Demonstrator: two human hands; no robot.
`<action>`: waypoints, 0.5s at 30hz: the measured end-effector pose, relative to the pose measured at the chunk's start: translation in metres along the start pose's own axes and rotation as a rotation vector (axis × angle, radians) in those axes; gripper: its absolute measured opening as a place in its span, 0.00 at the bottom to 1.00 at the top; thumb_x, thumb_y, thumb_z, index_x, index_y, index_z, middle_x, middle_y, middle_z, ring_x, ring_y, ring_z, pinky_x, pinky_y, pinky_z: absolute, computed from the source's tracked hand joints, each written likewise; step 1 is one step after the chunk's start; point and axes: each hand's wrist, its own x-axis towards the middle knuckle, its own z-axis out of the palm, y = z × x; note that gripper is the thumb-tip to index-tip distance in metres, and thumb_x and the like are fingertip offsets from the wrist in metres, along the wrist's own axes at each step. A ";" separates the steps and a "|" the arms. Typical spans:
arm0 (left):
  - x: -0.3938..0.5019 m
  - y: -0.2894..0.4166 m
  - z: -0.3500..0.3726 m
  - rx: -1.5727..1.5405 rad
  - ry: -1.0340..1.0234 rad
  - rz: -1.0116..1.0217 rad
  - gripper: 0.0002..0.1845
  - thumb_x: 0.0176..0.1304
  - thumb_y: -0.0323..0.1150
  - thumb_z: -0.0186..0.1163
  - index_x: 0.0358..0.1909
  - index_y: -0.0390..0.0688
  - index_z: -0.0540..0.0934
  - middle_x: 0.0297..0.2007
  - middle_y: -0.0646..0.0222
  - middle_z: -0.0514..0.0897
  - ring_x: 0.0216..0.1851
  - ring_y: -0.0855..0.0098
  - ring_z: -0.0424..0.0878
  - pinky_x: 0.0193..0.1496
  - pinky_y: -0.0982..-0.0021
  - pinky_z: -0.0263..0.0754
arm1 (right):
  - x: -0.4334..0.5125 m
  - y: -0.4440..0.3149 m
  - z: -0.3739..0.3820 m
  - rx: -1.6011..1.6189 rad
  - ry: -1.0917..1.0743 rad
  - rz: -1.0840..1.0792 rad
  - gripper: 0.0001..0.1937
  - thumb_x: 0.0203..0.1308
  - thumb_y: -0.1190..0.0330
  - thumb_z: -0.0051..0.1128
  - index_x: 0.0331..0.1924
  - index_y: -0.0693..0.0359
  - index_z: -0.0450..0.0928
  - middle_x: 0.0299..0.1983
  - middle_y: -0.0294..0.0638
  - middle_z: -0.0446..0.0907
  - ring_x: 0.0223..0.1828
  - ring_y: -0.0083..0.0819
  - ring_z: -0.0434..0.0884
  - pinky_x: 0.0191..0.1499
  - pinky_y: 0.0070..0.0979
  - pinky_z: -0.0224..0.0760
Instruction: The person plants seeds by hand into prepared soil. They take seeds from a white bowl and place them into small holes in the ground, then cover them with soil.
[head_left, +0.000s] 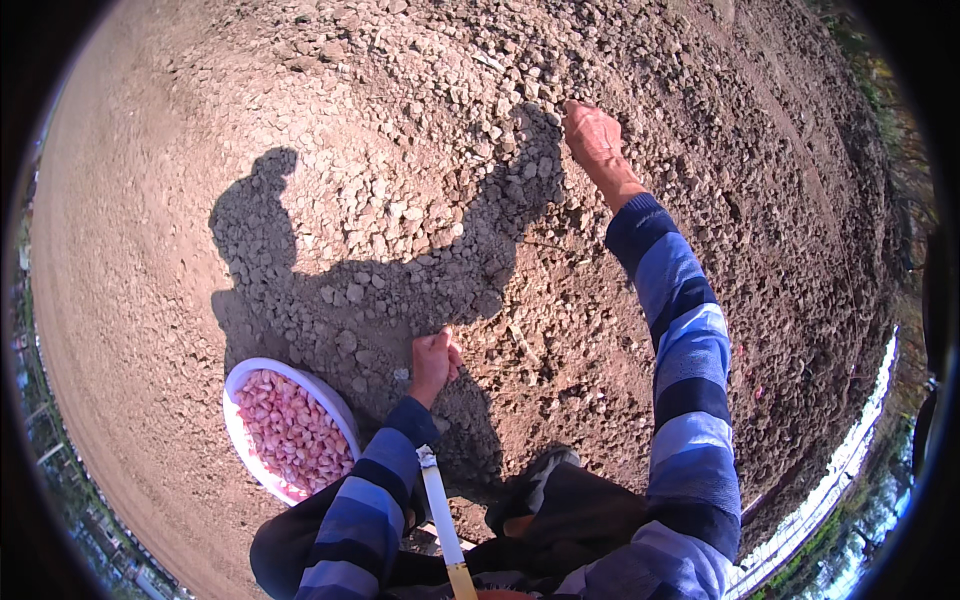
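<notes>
My right hand (592, 139) reaches far forward, with its fingertips down at the cloddy soil (570, 315). The fingers are bunched together, and whether a clove is between them is hidden. Closer to my body, my left hand (433, 364) hovers over or rests near the ground with its fingers curled. I cannot tell if it holds anything. Left of that hand stands a white plastic basin (238, 420) on the soil. Pinkish garlic cloves (292, 431) fill much of it, and the striped left sleeve (367, 495) passes beside its rim.
A cigarette (442, 510) with a long ash tip juts into view from below. My bent dark-trousered knees (585, 510) and a shoe (551, 465) are under my arms. My shadow (360, 292) covers the clods ahead. A bright white strip (832, 480) borders the soil at right.
</notes>
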 end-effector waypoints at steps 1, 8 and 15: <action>0.000 0.000 0.000 0.002 0.005 -0.042 0.27 0.76 0.45 0.54 0.21 0.35 0.78 0.13 0.65 0.77 0.07 0.76 0.70 0.10 0.72 0.62 | -0.020 -0.006 -0.009 0.082 0.073 -0.037 0.07 0.66 0.68 0.52 0.37 0.60 0.81 0.31 0.49 0.84 0.31 0.49 0.86 0.33 0.43 0.80; -0.002 0.006 -0.001 -0.015 -0.002 -0.042 0.26 0.75 0.45 0.55 0.23 0.34 0.79 0.14 0.63 0.78 0.07 0.74 0.71 0.09 0.71 0.62 | -0.228 -0.095 -0.065 0.561 -0.224 -0.262 0.09 0.64 0.65 0.63 0.43 0.60 0.83 0.36 0.48 0.86 0.35 0.47 0.86 0.36 0.38 0.82; -0.002 0.004 -0.012 -0.044 -0.116 -0.062 0.29 0.74 0.54 0.52 0.31 0.36 0.82 0.22 0.63 0.82 0.16 0.72 0.78 0.17 0.71 0.73 | -0.322 -0.127 -0.060 0.799 -0.355 -0.054 0.08 0.66 0.63 0.63 0.42 0.57 0.83 0.24 0.39 0.82 0.22 0.33 0.82 0.26 0.32 0.73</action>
